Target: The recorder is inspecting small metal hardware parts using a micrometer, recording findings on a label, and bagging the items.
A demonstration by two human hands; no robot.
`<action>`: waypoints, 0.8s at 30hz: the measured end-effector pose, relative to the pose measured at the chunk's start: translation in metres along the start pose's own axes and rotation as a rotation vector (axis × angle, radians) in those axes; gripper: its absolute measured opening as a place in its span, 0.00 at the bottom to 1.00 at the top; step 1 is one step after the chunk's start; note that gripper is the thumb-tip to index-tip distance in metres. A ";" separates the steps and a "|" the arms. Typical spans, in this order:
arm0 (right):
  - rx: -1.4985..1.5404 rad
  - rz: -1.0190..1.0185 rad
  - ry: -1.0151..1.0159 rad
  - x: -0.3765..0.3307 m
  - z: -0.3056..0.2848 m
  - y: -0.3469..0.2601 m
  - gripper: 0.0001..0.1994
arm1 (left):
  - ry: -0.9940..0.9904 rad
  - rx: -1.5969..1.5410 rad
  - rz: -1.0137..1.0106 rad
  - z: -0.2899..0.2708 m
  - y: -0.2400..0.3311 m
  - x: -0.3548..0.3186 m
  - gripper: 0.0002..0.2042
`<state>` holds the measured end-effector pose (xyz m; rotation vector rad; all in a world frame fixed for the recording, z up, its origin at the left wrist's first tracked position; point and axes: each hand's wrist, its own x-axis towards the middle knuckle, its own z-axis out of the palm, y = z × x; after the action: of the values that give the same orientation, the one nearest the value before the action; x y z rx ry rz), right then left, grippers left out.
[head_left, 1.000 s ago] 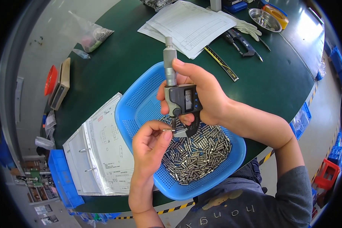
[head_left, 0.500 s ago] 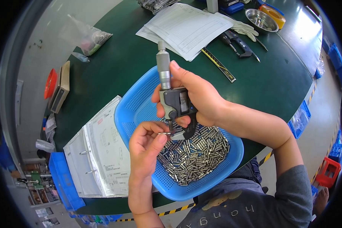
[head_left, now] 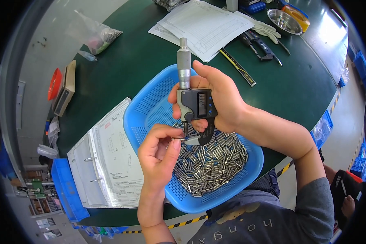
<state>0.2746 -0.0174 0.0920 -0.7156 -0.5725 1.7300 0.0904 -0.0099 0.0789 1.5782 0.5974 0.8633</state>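
Observation:
A digital micrometer (head_left: 187, 106) stands nearly upright in my right hand (head_left: 227, 96), its thimble at the top and its small display turned up toward me. The fingers wrap round its frame. Between thumb and forefinger of my left hand (head_left: 157, 159), a small metal pin (head_left: 177, 139) lies roughly level, its right end at the micrometer's measuring gap. Whether both measuring faces touch it, I cannot tell. Below both hands is a blue perforated plastic basket (head_left: 259, 162) with many similar shiny metal pins (head_left: 211, 166) heaped in its near part.
Left of the basket lies an open ring binder (head_left: 120, 158) with drawings, beside a blue bin (head_left: 67, 189). Papers (head_left: 203, 26), a ruler (head_left: 238, 67), a second micrometer (head_left: 258, 45), gloves (head_left: 266, 30) and a metal bowl (head_left: 284, 21) lie farther back. Another person (head_left: 345, 195) is at the right edge.
The micrometer has shifted slightly right and its display now faces me more squarely. My left hand keeps the pin at the gap. Another person has come into view at the right.

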 end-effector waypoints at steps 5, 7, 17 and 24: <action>-0.016 -0.014 -0.007 -0.002 0.004 -0.001 0.29 | 0.069 -0.088 -0.032 0.006 0.004 -0.001 0.06; -0.009 -0.021 -0.001 -0.001 0.003 -0.001 0.28 | 0.059 -0.059 -0.048 0.006 0.002 0.000 0.06; -0.122 -0.031 0.005 -0.002 0.006 -0.001 0.29 | 0.044 -0.052 -0.058 0.005 0.002 -0.001 0.06; -0.155 -0.034 0.025 -0.005 0.006 -0.001 0.28 | 0.047 -0.071 -0.089 0.008 0.003 -0.004 0.07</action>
<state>0.2722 -0.0218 0.0974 -0.8306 -0.7037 1.6559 0.0943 -0.0180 0.0811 1.4603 0.6585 0.8478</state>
